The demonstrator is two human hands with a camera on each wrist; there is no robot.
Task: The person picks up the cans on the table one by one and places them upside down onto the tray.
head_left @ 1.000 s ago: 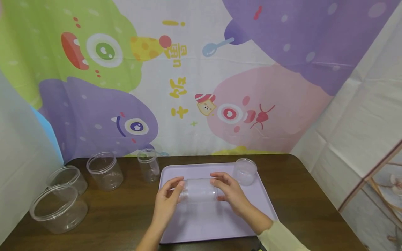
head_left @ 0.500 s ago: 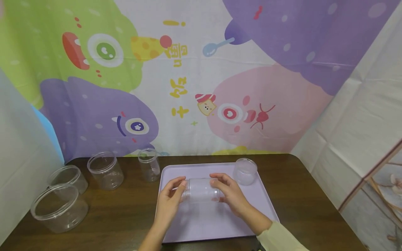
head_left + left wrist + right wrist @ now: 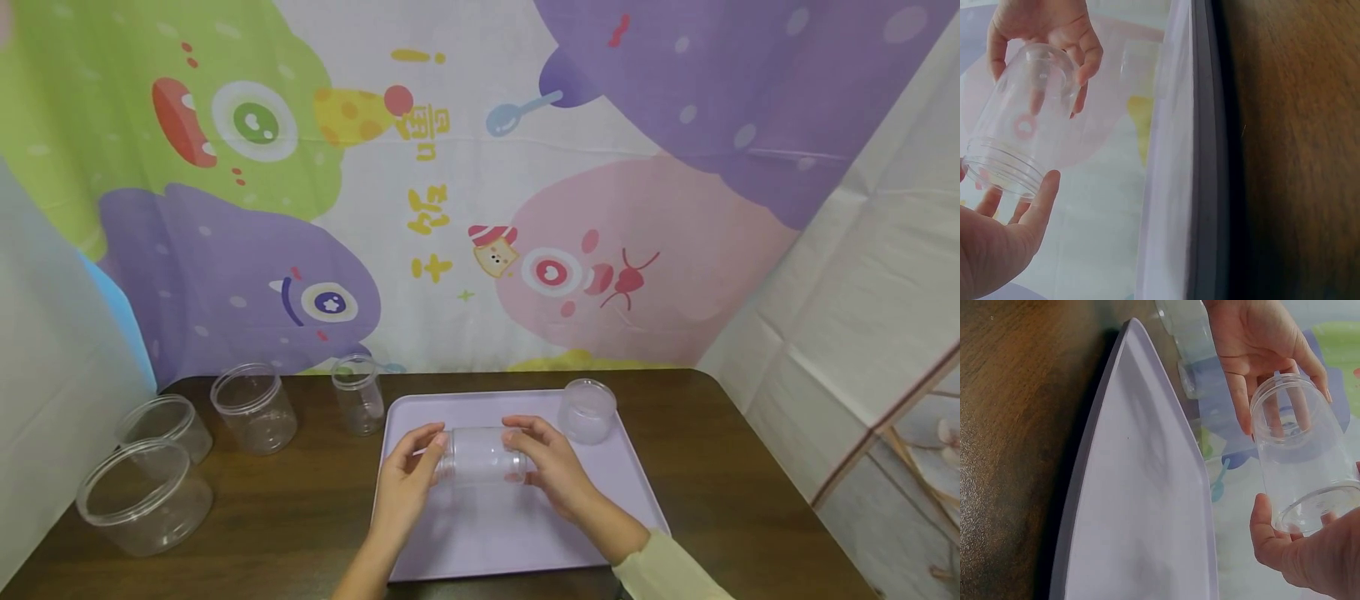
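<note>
Fingers half-curled on the jar (image 3: 487,454): your left hand (image 3: 407,468) grips its mouth, right hand (image 3: 553,462) its base, likely steadying it above the tray (image 3: 498,542).

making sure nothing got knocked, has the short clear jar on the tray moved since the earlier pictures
No, no visible shift: in the head view, the short clear jar stays at the far right corner of the tray.

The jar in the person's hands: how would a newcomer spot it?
On the dark wooden table, find the lilac tray. Over it, the left hand and right hand hold a clear jar between them, one at each end. It alone is held sideways in the air; the other jars stand on the table or tray.
</note>
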